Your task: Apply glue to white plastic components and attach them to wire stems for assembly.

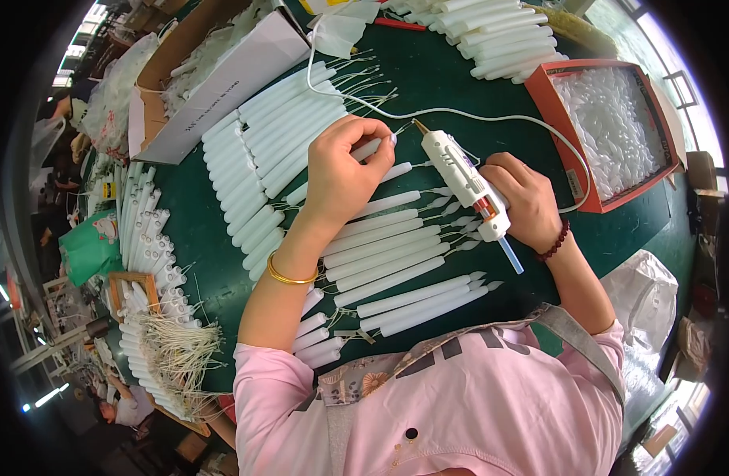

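My left hand pinches a white candle stick near its end, with thin wires at its tip. My right hand is wrapped round a white glue gun, whose metal nozzle points up and left, close to the wired tip; contact cannot be told. A clear bluish glue stick juts from the gun's back end. Below my hands lie several white candle sticks side by side, with pale flame-shaped tips at or near their right ends. My left palm hides part of the held stick.
Rows of candle sticks with loose wires lie at the far left of the green table. A red box of clear flame-shaped pieces stands at right. The gun's white cable arcs across. A carton and wired stick bundles lie leftward.
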The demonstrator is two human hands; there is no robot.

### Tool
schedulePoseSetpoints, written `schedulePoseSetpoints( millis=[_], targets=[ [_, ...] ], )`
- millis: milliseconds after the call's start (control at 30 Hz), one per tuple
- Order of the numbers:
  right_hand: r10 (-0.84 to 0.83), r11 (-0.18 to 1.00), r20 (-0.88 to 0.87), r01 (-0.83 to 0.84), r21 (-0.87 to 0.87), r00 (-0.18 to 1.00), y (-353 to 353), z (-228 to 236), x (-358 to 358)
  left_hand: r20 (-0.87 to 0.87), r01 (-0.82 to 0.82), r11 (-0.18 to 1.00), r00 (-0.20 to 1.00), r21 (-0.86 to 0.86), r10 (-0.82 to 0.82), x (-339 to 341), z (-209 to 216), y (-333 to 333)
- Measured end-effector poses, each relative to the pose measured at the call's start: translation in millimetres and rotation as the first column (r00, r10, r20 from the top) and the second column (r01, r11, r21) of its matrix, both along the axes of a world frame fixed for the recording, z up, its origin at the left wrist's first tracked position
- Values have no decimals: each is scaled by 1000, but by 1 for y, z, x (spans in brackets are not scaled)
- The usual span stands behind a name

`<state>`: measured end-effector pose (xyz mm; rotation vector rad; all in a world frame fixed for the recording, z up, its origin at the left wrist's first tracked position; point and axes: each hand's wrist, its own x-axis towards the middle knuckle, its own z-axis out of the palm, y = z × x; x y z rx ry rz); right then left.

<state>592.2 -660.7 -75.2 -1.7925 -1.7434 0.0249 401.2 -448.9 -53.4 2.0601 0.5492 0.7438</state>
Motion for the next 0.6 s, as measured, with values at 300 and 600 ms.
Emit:
schedulePoseSetpoints(
  millis=[300,600],
  targets=[
    [0,995,38,4,-96,999,-9,10,4,7,8,999,1000,-43,-8,2,0,-3],
    [54,925,-17,-56,-375,998,-78,81,38,-41,21,997,999,-79,-25,4,-7,-4]
  ],
)
